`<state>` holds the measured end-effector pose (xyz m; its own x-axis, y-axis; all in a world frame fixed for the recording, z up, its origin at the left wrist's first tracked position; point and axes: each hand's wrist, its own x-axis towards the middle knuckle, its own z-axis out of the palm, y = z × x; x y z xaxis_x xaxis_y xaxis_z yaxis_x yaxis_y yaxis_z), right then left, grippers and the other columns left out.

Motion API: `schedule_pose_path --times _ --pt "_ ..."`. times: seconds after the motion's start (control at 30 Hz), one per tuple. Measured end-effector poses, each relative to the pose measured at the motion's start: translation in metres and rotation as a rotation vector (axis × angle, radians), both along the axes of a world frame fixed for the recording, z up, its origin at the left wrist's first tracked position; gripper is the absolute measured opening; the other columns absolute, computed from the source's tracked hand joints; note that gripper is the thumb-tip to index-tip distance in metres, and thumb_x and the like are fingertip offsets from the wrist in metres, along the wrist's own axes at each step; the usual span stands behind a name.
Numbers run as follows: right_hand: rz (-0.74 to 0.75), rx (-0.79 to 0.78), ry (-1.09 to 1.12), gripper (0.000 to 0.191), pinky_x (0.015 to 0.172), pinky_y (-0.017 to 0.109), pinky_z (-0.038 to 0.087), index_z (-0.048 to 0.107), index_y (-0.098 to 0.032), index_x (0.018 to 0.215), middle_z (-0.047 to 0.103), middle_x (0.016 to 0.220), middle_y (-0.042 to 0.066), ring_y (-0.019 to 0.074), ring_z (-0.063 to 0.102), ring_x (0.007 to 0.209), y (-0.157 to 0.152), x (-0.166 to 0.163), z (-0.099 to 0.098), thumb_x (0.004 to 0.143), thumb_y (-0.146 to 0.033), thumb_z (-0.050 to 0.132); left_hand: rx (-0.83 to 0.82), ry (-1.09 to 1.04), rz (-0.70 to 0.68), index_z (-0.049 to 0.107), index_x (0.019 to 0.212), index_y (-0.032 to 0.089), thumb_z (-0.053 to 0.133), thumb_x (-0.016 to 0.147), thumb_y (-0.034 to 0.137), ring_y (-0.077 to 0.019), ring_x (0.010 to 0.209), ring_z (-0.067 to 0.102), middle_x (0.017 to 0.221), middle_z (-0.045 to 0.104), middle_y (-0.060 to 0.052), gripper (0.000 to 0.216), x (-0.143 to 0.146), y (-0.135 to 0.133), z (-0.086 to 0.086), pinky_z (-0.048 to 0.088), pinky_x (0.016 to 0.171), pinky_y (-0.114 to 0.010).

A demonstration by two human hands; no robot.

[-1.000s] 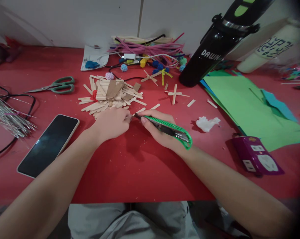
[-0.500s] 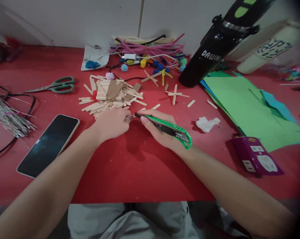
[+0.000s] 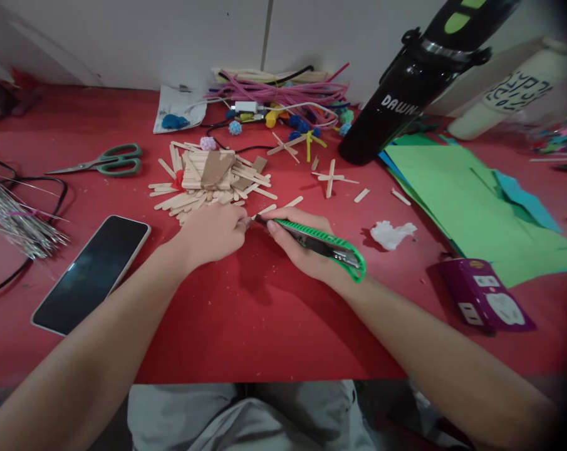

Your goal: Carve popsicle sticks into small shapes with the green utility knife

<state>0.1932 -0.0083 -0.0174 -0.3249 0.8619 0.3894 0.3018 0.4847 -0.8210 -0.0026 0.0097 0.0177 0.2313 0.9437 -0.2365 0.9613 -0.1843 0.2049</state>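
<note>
Grips green cutter [image 3: 321,240] in right hand [image 3: 299,254], pinches craft stick [image 3: 265,209] with left hand [image 3: 210,235], on cluttered red table [image 3: 245,326] by white wall [image 3: 123,37].

Utility knife [image 3: 321,239], gripped in right hand [image 3: 302,250] fingers: glossy green plastic body, ridged; dull dark metal slider and tip. Loose stick [image 3: 265,209] just past the knife tip: bare pale wood, matt. Stick pile [image 3: 208,178] just beyond left hand [image 3: 210,233] fingers: same raw wood, with a brown cardboard scrap, rough matt. Table [image 3: 245,313] under the fingers: red, matt, material unclear. Phone [image 3: 93,272] left of the left fingers: glossy reflective glass. Scissors [image 3: 102,161] further left: shiny metal blades, green plastic handles. Tissue wad [image 3: 391,233] right of the right fingers: soft white paper, crumpled. Green sheets [image 3: 466,207] further right: smooth matt paper. Bottle [image 3: 400,100] beyond them: black, glossy.
</note>
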Motion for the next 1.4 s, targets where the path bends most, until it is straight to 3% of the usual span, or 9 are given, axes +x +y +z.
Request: schedule_pose_path --times 0.4,0.87,1.0,1.1,1.4 --pt "0.004 -0.008 0.02 0.019 0.078 0.028 0.06 0.073 -0.022 0.107 0.077 0.1 0.004 0.016 0.072 0.086 0.0007 -0.001 -0.0015 0.098 -0.035 0.061 0.0 0.008 0.003 0.073 0.094 0.024 0.038 0.092 0.031 -0.0311 0.097 0.067 0.103 0.076 -0.011 0.036 0.0007 0.0001 0.0002 0.047 0.076 -0.04" --pt "-0.004 -0.001 -0.01 0.015 0.071 0.025 0.059 0.073 -0.022 0.098 0.076 0.09 0.002 0.0149 0.072 0.078 -0.0011 -0.0001 -0.0005 0.097 -0.032 0.061 -0.009 0.01 0.006 0.073 0.098 0.023 0.035 0.095 0.036 -0.032 0.102 0.067 0.109 0.076 -0.01 0.04 0.0015 -0.0013 0.0031 0.048 0.081 -0.041" --pt "-0.001 -0.051 0.004 0.019 0.081 0.029 0.061 0.073 -0.022 0.107 0.077 0.101 0.004 0.0162 0.074 0.086 -0.001 0.0005 -0.0009 0.098 -0.034 0.061 -0.006 0.004 0.011 0.072 0.094 0.024 0.038 0.094 0.034 -0.031 0.099 0.068 0.106 0.076 -0.01 0.036 0.0012 -0.001 0.0021 0.047 0.077 -0.04" --pt "-0.01 -0.018 0.031 0.019 0.085 0.029 0.061 0.073 -0.021 0.108 0.077 0.105 0.004 0.0162 0.074 0.091 0.0004 -0.0002 -0.0019 0.098 -0.033 0.061 -0.007 0.019 0.01 0.071 0.093 0.023 0.038 0.093 0.034 -0.031 0.097 0.068 0.104 0.076 -0.011 0.035 0.0018 -0.0009 0.0021 0.047 0.074 -0.039" --pt "0.009 0.04 0.057 0.016 0.078 0.024 0.06 0.073 -0.019 0.103 0.078 0.098 0.004 0.014 0.073 0.084 0.0024 -0.0034 -0.0013 0.097 -0.028 0.062 -0.006 0.024 0.007 0.073 0.096 0.023 0.036 0.092 0.033 -0.0314 0.099 0.067 0.104 0.075 -0.011 0.038 0.0024 -0.0002 0.0004 0.046 0.075 -0.039"
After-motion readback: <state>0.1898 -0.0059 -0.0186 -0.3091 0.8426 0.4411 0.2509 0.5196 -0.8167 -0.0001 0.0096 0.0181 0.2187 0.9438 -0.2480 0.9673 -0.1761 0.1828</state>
